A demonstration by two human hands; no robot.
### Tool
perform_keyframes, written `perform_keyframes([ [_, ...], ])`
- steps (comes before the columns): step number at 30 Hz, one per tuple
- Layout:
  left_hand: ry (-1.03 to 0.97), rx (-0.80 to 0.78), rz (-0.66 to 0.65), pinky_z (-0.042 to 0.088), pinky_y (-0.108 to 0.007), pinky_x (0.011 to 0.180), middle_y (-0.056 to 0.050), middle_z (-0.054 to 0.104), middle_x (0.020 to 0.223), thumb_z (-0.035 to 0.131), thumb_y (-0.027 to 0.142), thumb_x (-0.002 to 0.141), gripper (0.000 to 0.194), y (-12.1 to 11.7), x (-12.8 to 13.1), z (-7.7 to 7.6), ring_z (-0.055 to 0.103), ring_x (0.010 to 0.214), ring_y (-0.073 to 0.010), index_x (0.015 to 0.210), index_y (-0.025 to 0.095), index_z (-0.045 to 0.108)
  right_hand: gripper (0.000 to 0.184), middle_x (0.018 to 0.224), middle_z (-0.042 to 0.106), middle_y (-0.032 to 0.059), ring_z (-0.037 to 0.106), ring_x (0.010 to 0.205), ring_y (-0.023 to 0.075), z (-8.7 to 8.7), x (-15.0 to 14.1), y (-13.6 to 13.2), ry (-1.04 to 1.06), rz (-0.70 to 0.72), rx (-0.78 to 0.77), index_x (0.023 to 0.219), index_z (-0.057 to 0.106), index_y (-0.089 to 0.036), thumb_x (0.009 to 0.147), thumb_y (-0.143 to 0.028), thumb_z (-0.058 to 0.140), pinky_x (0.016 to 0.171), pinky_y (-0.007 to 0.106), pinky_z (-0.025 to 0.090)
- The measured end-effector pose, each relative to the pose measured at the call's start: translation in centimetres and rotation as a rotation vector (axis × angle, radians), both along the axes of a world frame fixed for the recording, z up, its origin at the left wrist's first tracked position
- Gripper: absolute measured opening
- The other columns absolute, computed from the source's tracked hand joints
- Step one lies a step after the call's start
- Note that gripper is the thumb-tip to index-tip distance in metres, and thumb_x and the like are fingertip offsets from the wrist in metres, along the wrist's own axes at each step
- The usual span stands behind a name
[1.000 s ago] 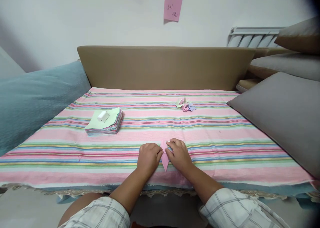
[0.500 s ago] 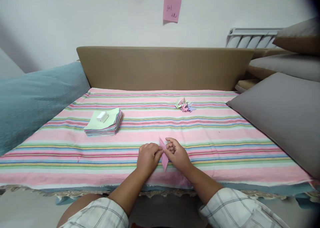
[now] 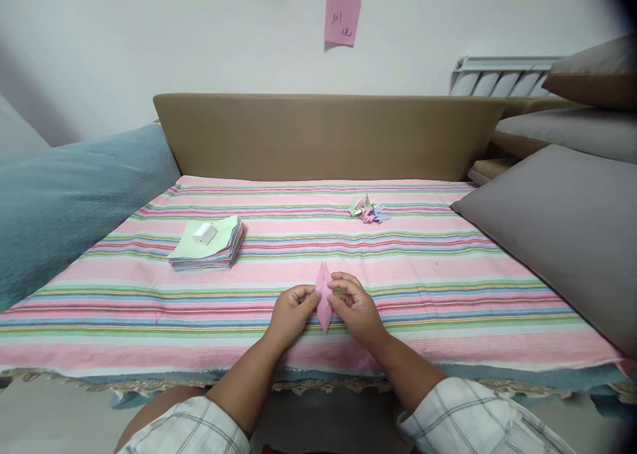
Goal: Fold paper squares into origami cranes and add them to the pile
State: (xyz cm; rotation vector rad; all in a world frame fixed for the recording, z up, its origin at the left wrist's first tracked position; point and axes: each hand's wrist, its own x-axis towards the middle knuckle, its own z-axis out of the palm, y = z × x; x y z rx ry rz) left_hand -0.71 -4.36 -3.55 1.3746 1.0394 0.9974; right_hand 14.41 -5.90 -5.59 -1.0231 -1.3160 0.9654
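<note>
A piece of pink folded paper, long and pointed at both ends, stands nearly upright between my hands above the striped cloth. My left hand pinches its left edge between thumb and finger. On the other side, the thumb and fingertips of my right hand close on the right edge, with the fingers curled. Farther back to the right lies a small cluster of folded paper figures in green, pink and purple. To the left is a stack of coloured paper sheets with a small white block on top.
The pink, striped cloth covers the seat surface. A brown backrest rises behind it. A blue cushion borders the left side, and grey cushions pile up at the right. A pink note hangs on the wall.
The pink folded paper has turned more upright and shifted slightly upward, its front facing me more. My fingers have moved from its middle to its two side edges.
</note>
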Motion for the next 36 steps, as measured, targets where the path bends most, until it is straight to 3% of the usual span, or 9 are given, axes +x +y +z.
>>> perform_keyframes([
  [5,0.061,0.002,-0.031,0.038,-0.022,0.059,0.001,0.058,0.062,0.059,0.043,0.074,0.030,0.0,-0.3,-0.1,0.049,0.059,-0.0108,0.072,0.014,0.065,0.023,0.068,0.061,-0.0007,0.057,0.063,0.0125,0.3,0.0,0.5,0.153,0.068,-0.198,0.082,0.062,-0.019,0.066,-0.035,0.067,0.059,0.025,0.048],
  [11,0.175,0.119,0.072,0.038,-0.022,0.056,0.004,0.055,0.062,0.056,0.037,0.076,0.024,0.3,-0.5,-0.7,0.049,0.056,-0.0108,0.091,0.018,0.056,0.028,0.069,0.063,0.0000,0.057,0.061,0.0131,0.1,0.4,0.7,0.045,0.096,-0.314,0.089,0.062,-0.017,0.068,-0.035,0.063,0.059,0.028,0.048],
  [14,0.480,0.288,0.058,0.038,-0.024,0.060,0.003,0.057,0.064,0.053,0.031,0.078,0.012,0.3,-0.7,-0.7,0.051,0.060,-0.0125,0.083,0.020,0.055,0.023,0.071,0.065,0.0016,0.058,0.062,0.0146,0.2,0.8,0.7,-0.281,0.060,-0.225,0.091,0.065,-0.017,0.074,-0.031,0.057,0.062,0.029,0.047],
  [17,0.800,0.488,0.028,0.037,-0.031,0.075,0.002,0.061,0.065,0.052,0.026,0.080,0.009,0.1,-0.7,-0.6,0.053,0.064,-0.0145,0.075,0.021,0.058,0.019,0.084,0.068,0.0032,0.060,0.072,0.0163,0.3,1.0,0.6,-0.574,0.019,-0.068,0.091,0.067,-0.020,0.077,-0.024,0.053,0.069,0.030,0.046],
  [20,0.937,0.602,0.006,0.033,-0.037,0.084,0.001,0.065,0.070,0.051,0.024,0.082,0.012,0.0,-0.5,-0.6,0.055,0.068,-0.0155,0.077,0.023,0.062,0.019,0.088,0.067,0.0032,0.059,0.079,0.0172,0.2,1.2,0.6,-0.722,0.020,0.021,0.091,0.067,-0.022,0.079,-0.019,0.052,0.073,0.030,0.045],
  [25,0.973,0.741,-0.003,0.037,-0.033,0.075,-0.004,0.064,0.086,0.051,0.024,0.083,0.014,0.3,-0.4,-1.3,0.053,0.083,-0.0189,0.083,0.021,0.065,0.014,0.091,0.062,0.0050,0.054,0.088,0.0188,-0.4,1.7,0.9,-0.865,0.003,0.181,0.086,0.067,-0.021,0.078,-0.017,0.057,0.078,0.031,0.044],
  [30,0.915,0.782,-0.138,0.037,-0.033,0.080,-0.001,0.066,0.090,0.046,0.018,0.085,0.017,0.4,-0.6,-1.4,0.053,0.086,-0.0179,0.088,0.022,0.062,0.019,0.094,0.065,0.0038,0.054,0.089,0.0178,-0.5,2.8,1.1,-0.919,0.158,0.350,0.086,0.065,-0.020,0.080,-0.010,0.051,0.081,0.032,0.043],
  [36,0.917,0.710,-0.228,0.034,-0.036,0.087,-0.001,0.062,0.097,0.064,0.023,0.064,0.032,-0.5,-1.3,0.1,0.051,0.093,-0.0219,0.096,0.024,0.057,0.023,0.098,0.065,0.0035,0.056,0.091,0.0168,0.3,3.7,1.2,-0.903,0.268,0.334,0.095,0.061,-0.020,0.077,-0.010,0.052,0.082,0.031,0.042],
])
